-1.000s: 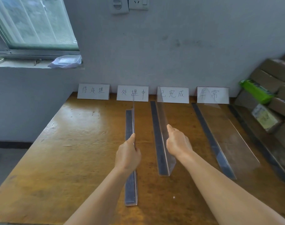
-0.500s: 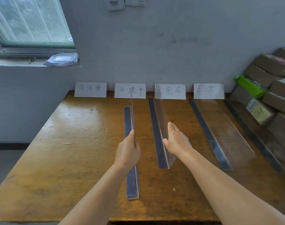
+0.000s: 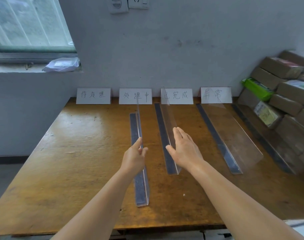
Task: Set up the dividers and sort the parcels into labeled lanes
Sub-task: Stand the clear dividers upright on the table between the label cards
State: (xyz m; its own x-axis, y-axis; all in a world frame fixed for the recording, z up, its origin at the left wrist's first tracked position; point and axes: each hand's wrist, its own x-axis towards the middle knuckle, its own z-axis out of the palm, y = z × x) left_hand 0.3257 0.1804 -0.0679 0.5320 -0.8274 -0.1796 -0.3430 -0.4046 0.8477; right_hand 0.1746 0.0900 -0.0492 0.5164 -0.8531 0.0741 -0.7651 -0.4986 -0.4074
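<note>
Four white lane labels (image 3: 135,96) stand along the wall at the back of the wooden table (image 3: 75,153). Several clear L-shaped dividers with dark base strips lie lengthwise on it. My left hand (image 3: 134,157) pinches the top edge of the left divider (image 3: 140,186) between index finger and thumb. My right hand (image 3: 184,149) is open with straight fingers against the right face of the second divider (image 3: 166,129). A third divider (image 3: 224,135) lies further right. Brown cardboard parcels (image 3: 284,104) are stacked at the table's right end.
A fourth dark strip (image 3: 262,141) runs along the foot of the parcel stack. A green packet (image 3: 257,90) sticks out of the stack. A plastic bag (image 3: 62,64) lies on the window sill at left. Wall sockets (image 3: 128,4) sit above the labels.
My right hand has spread its thumb and fingers wider beside the second divider. My left hand's index finger has straightened along the left divider's top edge. The dividers have hardly moved.
</note>
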